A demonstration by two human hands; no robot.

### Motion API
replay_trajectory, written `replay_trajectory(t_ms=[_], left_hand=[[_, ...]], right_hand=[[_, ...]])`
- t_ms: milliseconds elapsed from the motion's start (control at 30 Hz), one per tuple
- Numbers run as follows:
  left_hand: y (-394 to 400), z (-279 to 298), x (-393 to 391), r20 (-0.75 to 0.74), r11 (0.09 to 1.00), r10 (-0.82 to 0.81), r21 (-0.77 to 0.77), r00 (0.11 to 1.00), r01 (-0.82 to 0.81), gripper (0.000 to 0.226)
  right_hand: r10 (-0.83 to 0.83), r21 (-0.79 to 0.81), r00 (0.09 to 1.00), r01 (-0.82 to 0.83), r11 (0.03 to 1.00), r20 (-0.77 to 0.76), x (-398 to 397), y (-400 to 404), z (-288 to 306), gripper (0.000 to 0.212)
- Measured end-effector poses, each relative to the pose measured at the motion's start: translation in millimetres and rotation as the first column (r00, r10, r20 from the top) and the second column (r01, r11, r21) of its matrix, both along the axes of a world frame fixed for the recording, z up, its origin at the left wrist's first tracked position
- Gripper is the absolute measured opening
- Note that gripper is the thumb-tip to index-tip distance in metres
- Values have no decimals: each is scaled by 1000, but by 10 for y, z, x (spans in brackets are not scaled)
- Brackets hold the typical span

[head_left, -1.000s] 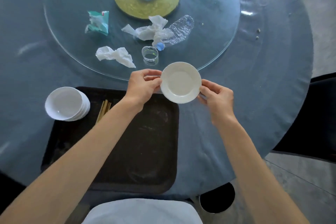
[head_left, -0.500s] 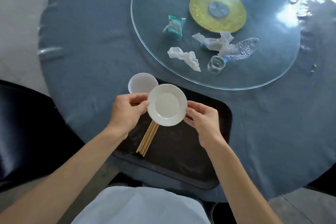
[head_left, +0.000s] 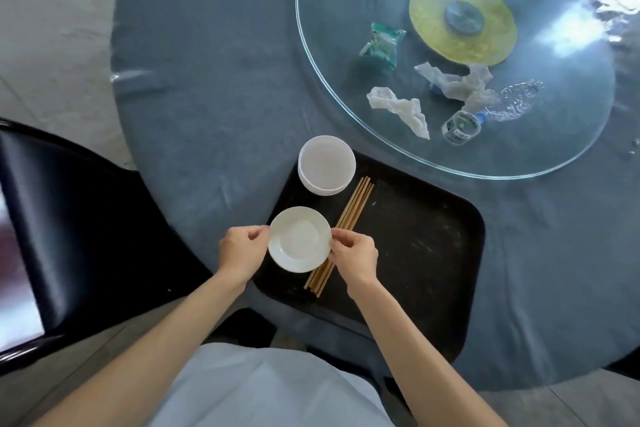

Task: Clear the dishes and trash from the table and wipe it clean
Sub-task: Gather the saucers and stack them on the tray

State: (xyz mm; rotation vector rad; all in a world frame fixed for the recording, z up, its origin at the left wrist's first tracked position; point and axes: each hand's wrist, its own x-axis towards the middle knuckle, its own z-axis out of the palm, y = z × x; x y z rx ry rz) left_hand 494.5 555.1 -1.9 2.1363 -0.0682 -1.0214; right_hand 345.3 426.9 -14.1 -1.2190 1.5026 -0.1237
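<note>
head | plate [head_left: 300, 238] over tray [head_left: 433, 239] near-left corner, beside chopsticks [head_left: 346, 222], below bowls [head_left: 327, 165] | left hand [head_left: 242, 250] and right hand [head_left: 353, 255] each pinch a plate edge | risk: plate lands on chopsticks and rocks, or overhangs tray edge and slides off | trash on turntable [head_left: 346, 87] not yet cleared

Both forearms are bare from the bottom edge of the view up to the wrists, with no sleeve showing on either. The left hand [head_left: 242, 250] and right hand [head_left: 355, 258] wear no gloves, and no ring, watch or band can be seen on them. Low in the middle, between the arms, lies a pale blue-grey garment [head_left: 270, 388], plain and smooth, with no print, buttons or seams to be made out.
</note>
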Motion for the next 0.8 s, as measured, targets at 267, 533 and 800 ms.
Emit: replay_trajectory(t_ms=[267, 533, 800], left_hand=[[32, -118, 110, -59, 996, -55, 74, 997, 59, 48], [-11, -2, 45, -128, 996, -30, 81, 991, 41, 53], [-127, 188, 216, -159, 962, -236, 101, 959, 253, 36]], right_hand=[[81, -110, 989, -95, 989, -125, -7, 26, -45, 22], [155, -157, 966, -189, 969, -207, -9, 19, -14, 24], [228, -138, 950, -261, 955, -214, -3, 40, 62, 32]])
